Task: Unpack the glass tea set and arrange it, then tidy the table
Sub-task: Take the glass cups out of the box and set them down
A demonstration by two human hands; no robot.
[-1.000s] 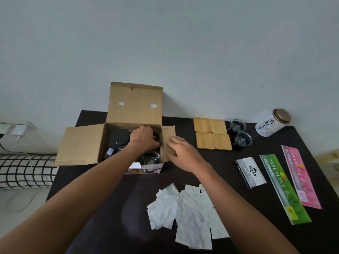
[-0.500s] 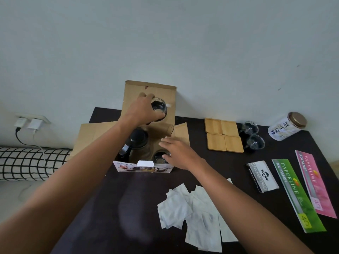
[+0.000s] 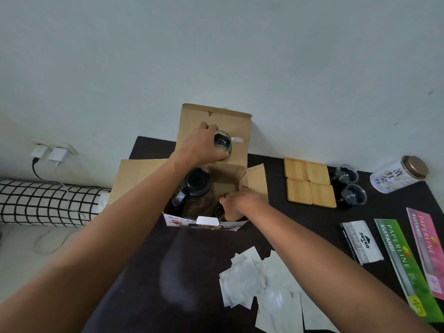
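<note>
Clear glass, dark at its base and rim, makes up the small cup that the left hand grips from the side, fingers curled round its wall, above the box and in front of the raised back flap, a little above the frame's centre. The cardboard box stands open on the dark counter at mid-frame, its flaps spread left, right and back, its near flap printed with pictures. Inside, on the left, sits a glass teapot with a black lid and black handle. The right hand reaches into the box's right near corner, fingers curled down over something dark there; what it holds, if anything, I cannot tell.

Right of the box lie four square wooden coasters in a two-by-two block, touching. Just beside them to the right stand two more glass cups, one behind the other. At the far right a jar with a bronze-coloured lid lies tilted. At lower right lie a stamp pad box, a green receipt book and a pink one. White paper wrappers are scattered at lower centre.
</note>
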